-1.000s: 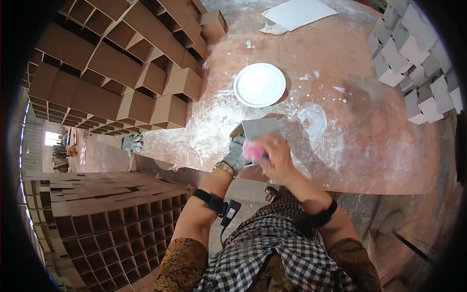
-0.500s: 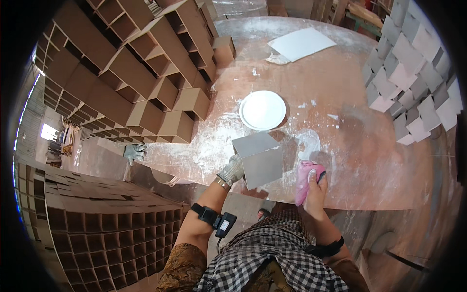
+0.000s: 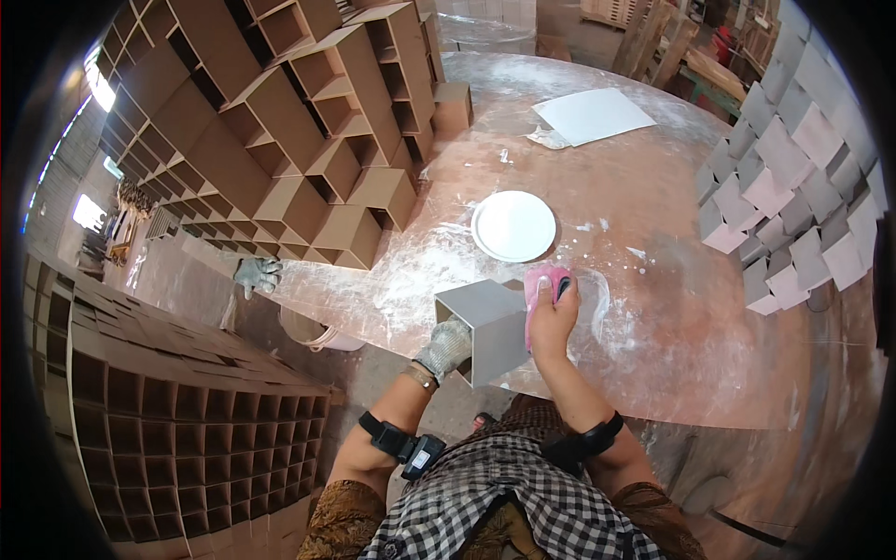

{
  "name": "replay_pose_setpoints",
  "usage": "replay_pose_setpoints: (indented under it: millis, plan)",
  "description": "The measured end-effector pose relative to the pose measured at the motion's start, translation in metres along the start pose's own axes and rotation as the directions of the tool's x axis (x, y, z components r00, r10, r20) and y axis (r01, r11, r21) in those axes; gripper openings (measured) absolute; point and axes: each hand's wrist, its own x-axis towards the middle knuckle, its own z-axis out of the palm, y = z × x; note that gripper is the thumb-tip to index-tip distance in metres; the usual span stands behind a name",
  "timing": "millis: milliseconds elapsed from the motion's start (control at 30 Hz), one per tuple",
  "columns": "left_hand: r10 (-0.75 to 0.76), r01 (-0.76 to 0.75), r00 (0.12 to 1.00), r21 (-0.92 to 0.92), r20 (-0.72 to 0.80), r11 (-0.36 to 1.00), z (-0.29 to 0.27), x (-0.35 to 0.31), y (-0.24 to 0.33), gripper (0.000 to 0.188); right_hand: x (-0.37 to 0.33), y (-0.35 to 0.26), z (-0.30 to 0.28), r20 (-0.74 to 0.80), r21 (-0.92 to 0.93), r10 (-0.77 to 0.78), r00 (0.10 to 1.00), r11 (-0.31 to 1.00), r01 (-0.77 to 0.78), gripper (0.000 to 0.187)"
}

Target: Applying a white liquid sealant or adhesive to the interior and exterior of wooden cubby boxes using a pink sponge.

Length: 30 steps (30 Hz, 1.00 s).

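The gloved left hand (image 3: 443, 350) reaches into the open end of a grey box (image 3: 498, 343) at the near edge of the table (image 3: 672, 355) — its fingers are hidden, so I cannot tell how that grip stands. The bare right hand (image 3: 554, 325) pinches a pink cloth (image 3: 536, 287) between thumb and fingers, right beside the box's right side. A round white dish (image 3: 513, 226) lies just beyond.

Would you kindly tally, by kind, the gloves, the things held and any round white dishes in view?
Gloves: 2 (one worn, one loose)
Held grey box: 1
Held pink cloth: 1
Round white dish: 1
Total: 5
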Motion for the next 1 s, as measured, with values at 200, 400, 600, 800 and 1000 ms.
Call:
replay_pose_setpoints:
  millis: [200,400,600,800,1000]
  plan:
    - [-0.074,0.074,0.997,-0.035,0.007,0.997,0.014,0.007,0.0,0.039,-0.032,-0.01,0.004,0.097,-0.001,-0.195,0.976,0.981,0.196,0.029]
    - [-0.012,-0.21,0.901,-0.46,-0.434,0.863,0.106,0.017,-0.05,0.029,-0.075,-0.064,0.004,0.533,0.572,-0.52,0.667,0.803,0.168,0.022]
    - [0.104,-0.263,0.947,-0.547,-0.304,0.795,0.023,-0.021,-0.022,0.036,-0.066,-0.087,-0.039,0.808,0.567,-0.304,0.504,0.634,-0.526,0.022]
    - [0.187,-0.261,0.958,-0.393,-0.216,0.882,0.035,0.014,-0.037,0.044,-0.02,-0.027,-0.065,0.683,0.643,0.264,0.681,0.227,-0.732,0.032]
    - [0.289,-0.344,0.924,-0.218,-0.25,0.913,0.029,0.0,-0.042,0.045,-0.007,-0.013,-0.073,0.606,0.678,0.376,0.701,0.216,-0.702,0.033]
